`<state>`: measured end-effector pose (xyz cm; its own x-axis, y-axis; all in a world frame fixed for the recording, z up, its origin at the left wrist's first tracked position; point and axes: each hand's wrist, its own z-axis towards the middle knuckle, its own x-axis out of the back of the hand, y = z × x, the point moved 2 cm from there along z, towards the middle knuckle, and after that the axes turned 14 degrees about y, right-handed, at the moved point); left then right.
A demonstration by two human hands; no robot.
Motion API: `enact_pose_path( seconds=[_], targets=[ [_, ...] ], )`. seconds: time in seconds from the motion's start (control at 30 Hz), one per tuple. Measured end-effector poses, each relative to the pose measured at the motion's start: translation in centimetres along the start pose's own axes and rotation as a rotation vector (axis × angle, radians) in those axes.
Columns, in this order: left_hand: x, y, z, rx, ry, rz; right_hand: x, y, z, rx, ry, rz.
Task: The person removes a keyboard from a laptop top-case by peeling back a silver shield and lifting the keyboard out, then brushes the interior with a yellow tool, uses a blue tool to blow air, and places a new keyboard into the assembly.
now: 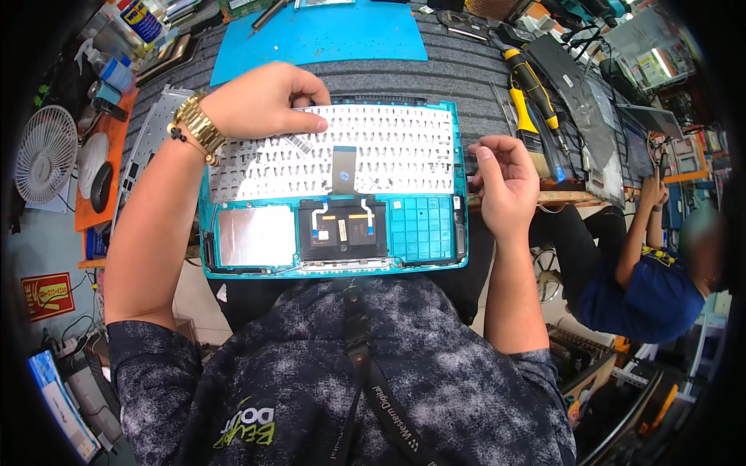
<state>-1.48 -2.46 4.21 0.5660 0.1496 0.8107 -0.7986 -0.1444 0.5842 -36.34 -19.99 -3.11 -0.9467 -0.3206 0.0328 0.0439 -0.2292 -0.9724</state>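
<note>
A teal laptop top case (423,266) lies inside up in front of me, tilted over the table's near edge. Set into it is the white metal back of a keyboard (404,147) with a dark ribbon cable (343,172). Below sits the black touchpad module (342,233) with two white flat cables. My left hand (272,101) reaches over the upper edge, thumb on the keyboard back and fingers curled at the far edge. Beside the right edge is my right hand (505,179), its fingers curled toward the thumb; what they hold, if anything, cannot be made out.
A blue mat (326,35) covers the back of the ridged grey table. To the right lie a yellow-handled brush (524,116), a yellow and black screwdriver (536,85) and a dark panel (571,89). A fan (45,151) stands left. Another person (645,287) sits at the right.
</note>
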Motion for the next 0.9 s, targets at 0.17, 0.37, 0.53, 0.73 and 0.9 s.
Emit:
enact_pose_path(
  seconds=[0.17,0.37,0.53,0.73,0.9],
  targets=[
    [0.0,0.1,-0.5,-0.04,0.066,0.087,-0.2,0.1,0.0,0.031,-0.006,-0.034],
    [-0.1,0.2,-0.6,-0.2,0.118,0.133,0.6,1.1,0.2,0.056,-0.042,-0.019],
    [-0.2,-0.2,-0.8,-0.235,0.158,0.194,0.6,1.2,0.3,0.048,-0.048,-0.045],
    [-0.2,0.2,-1.0,-0.191,0.16,0.219,0.7,1.6,0.4,0.063,-0.051,-0.042],
    [-0.3,0.3,-1.2,-0.251,0.224,0.259,0.5,1.3,0.4,0.068,-0.047,-0.065]
  ],
)
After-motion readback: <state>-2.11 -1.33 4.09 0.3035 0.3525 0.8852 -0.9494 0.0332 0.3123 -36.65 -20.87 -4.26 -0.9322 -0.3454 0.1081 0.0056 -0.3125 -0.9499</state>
